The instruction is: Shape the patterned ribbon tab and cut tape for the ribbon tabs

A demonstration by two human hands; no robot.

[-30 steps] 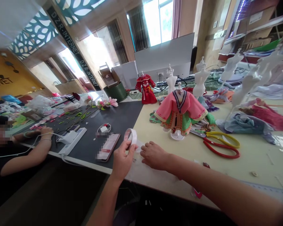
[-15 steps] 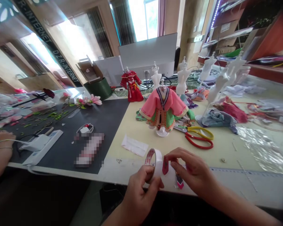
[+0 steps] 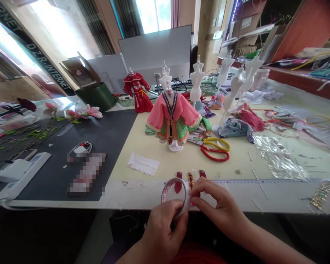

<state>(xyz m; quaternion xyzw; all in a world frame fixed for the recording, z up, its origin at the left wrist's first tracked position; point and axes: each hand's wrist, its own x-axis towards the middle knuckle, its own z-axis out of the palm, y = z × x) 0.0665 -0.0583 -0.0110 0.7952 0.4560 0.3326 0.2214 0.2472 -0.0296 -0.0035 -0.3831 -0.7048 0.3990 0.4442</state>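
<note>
My left hand [image 3: 165, 227] grips a roll of white tape [image 3: 186, 200] upright at the table's front edge, thumb and fingers around its lower rim. Red print shows on the roll's inner ring. My right hand [image 3: 216, 201] is pinched close beside the roll's right side; what lies between its fingertips is too small to make out. Behind the hands lie a dark red pointed strip [image 3: 178, 185], a patterned strip [image 3: 190, 179] and another dark red strip [image 3: 202, 173], the last two partly hidden by my right hand.
Ahead stands a doll form in a pink and green robe [image 3: 170, 117], with red and yellow-handled scissors [image 3: 216, 153] beside it. A white cloth piece [image 3: 144, 164] lies left. A long ruler [image 3: 244, 181], bead strings [image 3: 260, 185] and clear film [image 3: 280, 156] lie right; a power strip [image 3: 35, 170] far left.
The view has shifted right and down, and the other person's hand at the left has left the picture. My right hand has come down closer to the tape roll, its fingers drawn together.
</note>
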